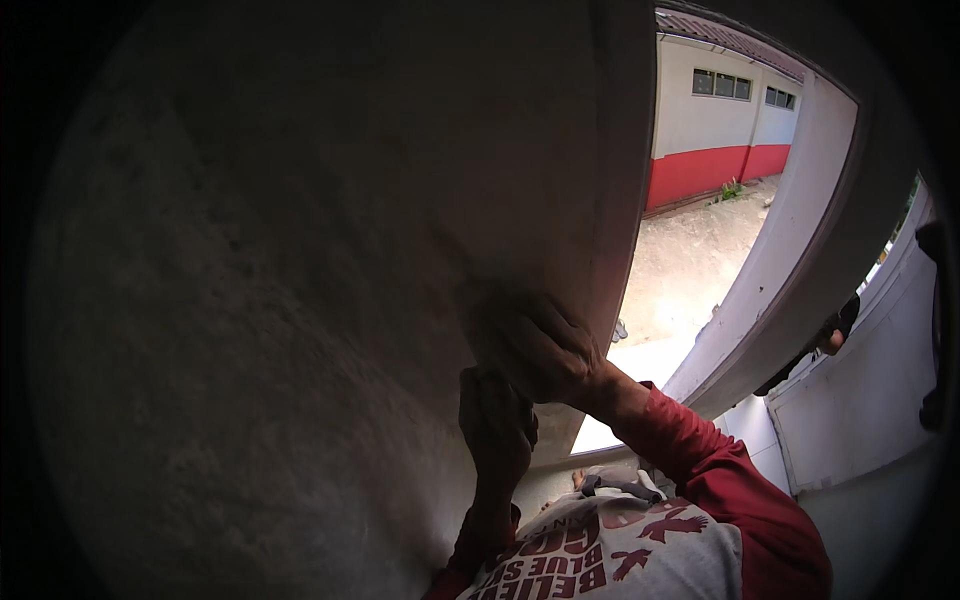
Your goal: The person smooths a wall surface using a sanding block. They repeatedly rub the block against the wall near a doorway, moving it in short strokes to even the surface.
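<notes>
A broad, dark grey, stained surface (300,250), a wall or a door leaf, fills the left and middle of the view. My right hand (540,345) is up against it near its right edge, fingers bent and closed. Just below and to the left is my left hand (495,415), curled into a fist close to the same surface. The two hands nearly touch. Deep shadow hides whatever lies between the fingers of either one.
Right of the surface a tall doorway opens onto sunlit ground (690,255) and a white-and-red building (700,130). A pale frame (800,200) borders the opening. Farther right stand a white panel (860,370) and a partly visible person (832,342). White floor tiles (755,430) show below.
</notes>
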Motion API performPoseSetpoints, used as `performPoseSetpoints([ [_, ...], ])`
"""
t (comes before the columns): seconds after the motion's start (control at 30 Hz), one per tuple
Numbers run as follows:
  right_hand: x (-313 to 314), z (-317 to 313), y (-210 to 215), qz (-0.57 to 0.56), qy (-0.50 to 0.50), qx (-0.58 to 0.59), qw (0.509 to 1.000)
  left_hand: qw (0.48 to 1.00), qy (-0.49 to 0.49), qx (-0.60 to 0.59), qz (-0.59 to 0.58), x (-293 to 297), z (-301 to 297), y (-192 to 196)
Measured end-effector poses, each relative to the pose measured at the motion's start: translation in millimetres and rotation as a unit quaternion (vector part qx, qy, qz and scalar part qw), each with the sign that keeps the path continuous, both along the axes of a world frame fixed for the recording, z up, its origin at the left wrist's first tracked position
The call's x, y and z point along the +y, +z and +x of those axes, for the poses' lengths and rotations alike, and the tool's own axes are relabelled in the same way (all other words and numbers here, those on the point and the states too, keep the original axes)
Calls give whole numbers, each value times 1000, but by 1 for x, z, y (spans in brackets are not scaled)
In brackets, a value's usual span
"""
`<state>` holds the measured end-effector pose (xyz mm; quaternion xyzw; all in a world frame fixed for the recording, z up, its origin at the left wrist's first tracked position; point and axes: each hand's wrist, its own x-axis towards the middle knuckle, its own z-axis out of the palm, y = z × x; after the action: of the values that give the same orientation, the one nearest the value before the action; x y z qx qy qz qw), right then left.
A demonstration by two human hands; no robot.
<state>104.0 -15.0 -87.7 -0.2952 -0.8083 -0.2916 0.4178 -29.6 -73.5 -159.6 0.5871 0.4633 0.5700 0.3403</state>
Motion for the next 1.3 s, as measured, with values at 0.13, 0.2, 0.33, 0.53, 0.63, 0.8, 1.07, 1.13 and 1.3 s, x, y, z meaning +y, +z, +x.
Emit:
performPoseSetpoints([
  [0.13, 3, 1, -2, 86, 61, 50, 993, 965, 55, 195, 167, 0, 1, 1],
  [0.2, 4, 2, -3, 49, 48, 40, 997, 948, 78, 224, 211, 1, 1, 2],
  [0.33, 4, 3, -2, 43, 38, 12, 998, 994, 39, 76, 61, 1, 1, 1],
  [0.53, 0, -5, 9, 100, 25, 22, 994, 1000, 13, -17, 6, -2, 1, 4],
  [0.63, 3, -9, 16, 25, 42, 19, 999, 997, 1, -70, -31, -3, -5, 14],
  [0.8, 0, -10, 14, 92, 39, 44, 994, 978, -14, -132, -159, -5, -3, 26],
  [1.07, 3, -8, 11, 46, 50, 29, 997, 974, -7, -170, -147, -8, -2, 31],
  [1.13, 3, -8, 10, 78, 30, 30, 996, 983, -2, -142, -115, -9, -2, 26],
  [1.3, 4, -7, 7, 80, 34, 13, 996, 995, 23, -92, -36, -5, -1, 13],
])
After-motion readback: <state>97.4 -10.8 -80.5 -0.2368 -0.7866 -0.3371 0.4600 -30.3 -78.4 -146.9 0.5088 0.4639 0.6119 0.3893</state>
